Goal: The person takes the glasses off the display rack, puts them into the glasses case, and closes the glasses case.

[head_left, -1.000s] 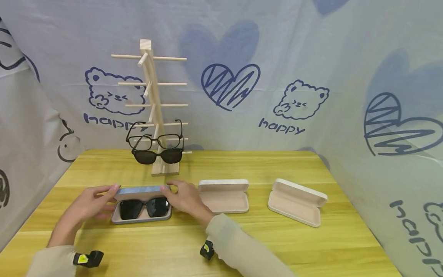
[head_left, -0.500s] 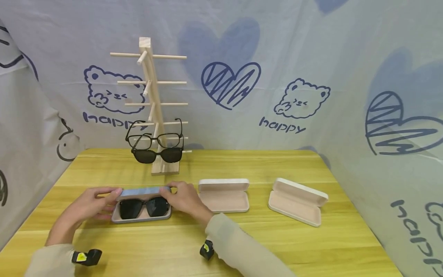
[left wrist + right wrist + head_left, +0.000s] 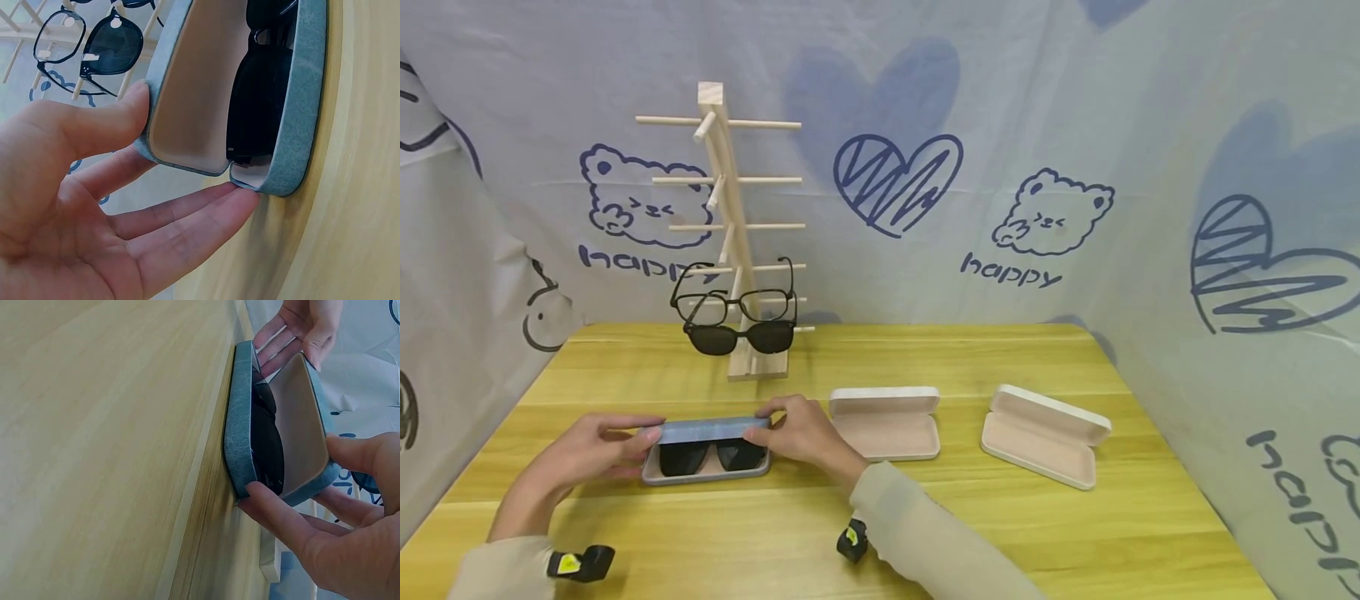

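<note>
Both the left hand (image 3: 583, 450) and right hand (image 3: 801, 429) gripped the half-raised lid (image 3: 706, 430) of the blue case (image 3: 709, 477), lower left; closing seemed underway, next calling for even downward pressure.

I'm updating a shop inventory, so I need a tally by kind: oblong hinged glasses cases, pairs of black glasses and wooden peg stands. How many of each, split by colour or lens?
Blue oblong hinged case: 1
White oblong hinged cases: 2
Black dark-lensed sunglasses: 2
Black-framed clear-lensed glasses: 1
Pale wooden peg stand: 1
Total: 7
</note>
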{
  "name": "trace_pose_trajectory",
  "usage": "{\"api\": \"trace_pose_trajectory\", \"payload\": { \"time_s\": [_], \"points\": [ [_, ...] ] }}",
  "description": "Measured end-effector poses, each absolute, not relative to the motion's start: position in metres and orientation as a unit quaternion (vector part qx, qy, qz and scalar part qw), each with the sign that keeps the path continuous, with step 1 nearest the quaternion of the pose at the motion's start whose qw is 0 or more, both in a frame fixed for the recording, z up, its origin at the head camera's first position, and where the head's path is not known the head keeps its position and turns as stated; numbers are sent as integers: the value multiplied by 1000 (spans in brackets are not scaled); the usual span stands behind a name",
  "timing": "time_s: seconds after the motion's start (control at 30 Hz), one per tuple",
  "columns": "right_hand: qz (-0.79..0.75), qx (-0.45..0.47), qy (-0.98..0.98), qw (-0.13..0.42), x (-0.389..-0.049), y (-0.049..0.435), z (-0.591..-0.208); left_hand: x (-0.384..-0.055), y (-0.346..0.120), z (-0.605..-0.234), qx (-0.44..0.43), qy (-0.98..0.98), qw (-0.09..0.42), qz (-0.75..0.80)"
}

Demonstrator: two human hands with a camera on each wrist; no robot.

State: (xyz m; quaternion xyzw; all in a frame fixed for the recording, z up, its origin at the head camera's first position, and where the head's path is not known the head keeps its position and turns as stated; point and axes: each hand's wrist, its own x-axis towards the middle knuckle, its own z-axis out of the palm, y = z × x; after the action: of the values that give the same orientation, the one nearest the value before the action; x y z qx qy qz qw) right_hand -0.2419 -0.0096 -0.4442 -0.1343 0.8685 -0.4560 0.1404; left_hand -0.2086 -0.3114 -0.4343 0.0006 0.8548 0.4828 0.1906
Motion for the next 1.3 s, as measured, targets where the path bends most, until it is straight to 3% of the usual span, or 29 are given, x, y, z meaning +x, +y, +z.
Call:
{"api": "trace_pose_trajectory", "payload": {
  "time_s": [0.4, 0.77, 1.3],
  "points": [
    [-456, -138, 865, 160, -243, -5, -444, -207, -314, -436, 6, 863, 189, 469],
    [-444, -173, 868, 139, -244, -4, -453, -206, -313, -441, 16, 858, 186, 479],
    [-430, -162, 875, 151, -244, -4, -450, -207, -314, -444, 48, 857, 170, 483]
  ]
}}
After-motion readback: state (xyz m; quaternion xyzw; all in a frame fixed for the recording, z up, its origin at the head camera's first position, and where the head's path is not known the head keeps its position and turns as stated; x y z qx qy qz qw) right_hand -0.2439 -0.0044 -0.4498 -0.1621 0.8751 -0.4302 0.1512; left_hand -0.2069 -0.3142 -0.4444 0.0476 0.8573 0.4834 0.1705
